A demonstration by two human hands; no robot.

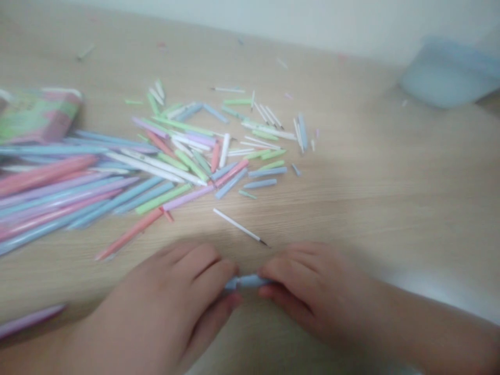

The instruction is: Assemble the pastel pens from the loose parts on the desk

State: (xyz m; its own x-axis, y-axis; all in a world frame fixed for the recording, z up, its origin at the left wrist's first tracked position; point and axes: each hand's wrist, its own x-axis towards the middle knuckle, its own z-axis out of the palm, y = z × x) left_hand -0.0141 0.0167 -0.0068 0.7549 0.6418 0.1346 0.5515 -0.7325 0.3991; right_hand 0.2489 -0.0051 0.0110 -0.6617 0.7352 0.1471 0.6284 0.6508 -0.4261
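Between my two hands is a light blue pen, held level just above or on the table; a seam shows near its left part. My left hand pinches its left end with thumb and fingers. Closed on the right end is my right hand. Most of the pen is hidden by my fingers. A white pen refill with a dark tip lies just beyond my hands. Farther off are scattered pen parts, including a red barrel, a purple barrel and several white refills.
Several long coloured pens are heaped at the left, beside a patterned pink and green pack. One purple pen lies by my left forearm. A pale blue object stands at the back right, near the wall.
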